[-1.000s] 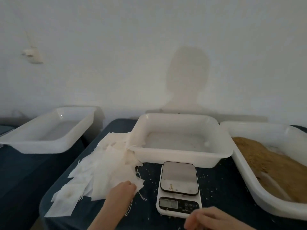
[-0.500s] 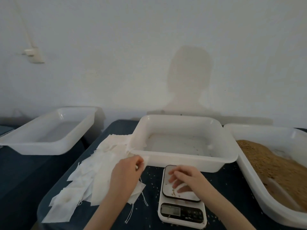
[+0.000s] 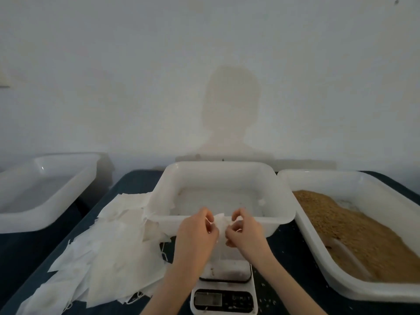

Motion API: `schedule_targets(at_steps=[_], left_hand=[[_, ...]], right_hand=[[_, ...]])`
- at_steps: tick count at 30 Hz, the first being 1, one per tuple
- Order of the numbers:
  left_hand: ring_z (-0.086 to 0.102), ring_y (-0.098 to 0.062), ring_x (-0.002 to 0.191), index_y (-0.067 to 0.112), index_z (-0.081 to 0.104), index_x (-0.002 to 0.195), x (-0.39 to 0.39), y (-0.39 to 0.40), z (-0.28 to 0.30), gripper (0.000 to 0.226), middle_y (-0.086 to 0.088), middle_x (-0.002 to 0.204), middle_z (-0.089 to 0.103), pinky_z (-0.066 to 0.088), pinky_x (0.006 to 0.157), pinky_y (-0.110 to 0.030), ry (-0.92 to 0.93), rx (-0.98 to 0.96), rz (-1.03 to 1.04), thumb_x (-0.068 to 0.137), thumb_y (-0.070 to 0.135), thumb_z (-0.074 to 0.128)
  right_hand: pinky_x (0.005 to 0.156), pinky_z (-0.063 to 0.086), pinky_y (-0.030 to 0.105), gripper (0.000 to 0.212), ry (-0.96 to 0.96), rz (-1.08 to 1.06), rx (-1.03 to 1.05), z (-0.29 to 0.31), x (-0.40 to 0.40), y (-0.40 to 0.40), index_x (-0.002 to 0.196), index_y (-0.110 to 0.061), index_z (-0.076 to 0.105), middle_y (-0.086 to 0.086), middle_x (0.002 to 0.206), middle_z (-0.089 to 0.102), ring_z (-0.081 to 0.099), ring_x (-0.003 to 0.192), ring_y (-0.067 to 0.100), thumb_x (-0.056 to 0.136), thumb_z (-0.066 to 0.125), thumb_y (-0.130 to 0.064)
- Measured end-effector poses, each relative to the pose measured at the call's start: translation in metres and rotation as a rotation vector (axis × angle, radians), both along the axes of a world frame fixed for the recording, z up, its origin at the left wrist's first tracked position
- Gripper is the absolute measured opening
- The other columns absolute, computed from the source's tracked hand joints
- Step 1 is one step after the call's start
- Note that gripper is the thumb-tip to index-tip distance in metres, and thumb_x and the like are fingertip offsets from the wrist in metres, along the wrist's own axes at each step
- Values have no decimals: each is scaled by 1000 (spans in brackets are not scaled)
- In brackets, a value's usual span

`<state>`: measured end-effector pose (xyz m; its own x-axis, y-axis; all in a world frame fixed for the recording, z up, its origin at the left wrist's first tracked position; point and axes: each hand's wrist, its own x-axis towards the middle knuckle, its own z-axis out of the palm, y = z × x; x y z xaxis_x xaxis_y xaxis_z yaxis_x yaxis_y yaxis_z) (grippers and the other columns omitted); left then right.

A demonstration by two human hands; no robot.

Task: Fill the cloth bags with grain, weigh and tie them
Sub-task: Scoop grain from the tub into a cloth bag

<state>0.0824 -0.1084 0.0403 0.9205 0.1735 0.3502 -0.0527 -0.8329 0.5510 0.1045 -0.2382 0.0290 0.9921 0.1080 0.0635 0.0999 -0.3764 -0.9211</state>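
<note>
White cloth bag [image 3: 220, 226] pinched betw. left hand [image 3: 197, 233] & right hand [image 3: 244, 234].

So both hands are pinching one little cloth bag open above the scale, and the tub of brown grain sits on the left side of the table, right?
Not quite. The head view shows the grain tub on the right side of the table, not the left; the pile of bags lies on the left. The rest holds: left hand and right hand pinch one cloth bag above the scale.
</note>
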Motion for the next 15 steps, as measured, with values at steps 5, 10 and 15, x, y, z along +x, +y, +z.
schedule_targets(at_steps=[5, 10, 15], left_hand=[[32, -1, 47, 31, 28, 87, -4, -13, 5, 22, 10, 55, 36, 16, 43, -17, -40, 210, 113, 87, 28, 49], [41, -4, 54, 31, 30, 88, 0, -10, 8, 20, 11, 60, 46, 20, 44, -16, -13, 183, 69, 86, 30, 50], [49, -2, 62, 32, 38, 88, 4, -12, 12, 19, 12, 65, 55, 29, 49, -17, 34, 77, -39, 82, 31, 56]], right_hand=[[47, 36, 18, 19, -396, -14, -527, -2, -5, -2, 82, -31, 46, -11, 65, 48, 47, 56, 5, 90, 49, -13], [65, 49, 23, 36, -359, 80, -603, 2, -2, -7, 107, -37, 69, -14, 95, 58, 56, 79, 6, 97, 41, -15], [61, 48, 22, 23, -367, 53, -716, 11, -1, -5, 88, -30, 70, -10, 79, 59, 56, 71, 8, 91, 47, -29]])
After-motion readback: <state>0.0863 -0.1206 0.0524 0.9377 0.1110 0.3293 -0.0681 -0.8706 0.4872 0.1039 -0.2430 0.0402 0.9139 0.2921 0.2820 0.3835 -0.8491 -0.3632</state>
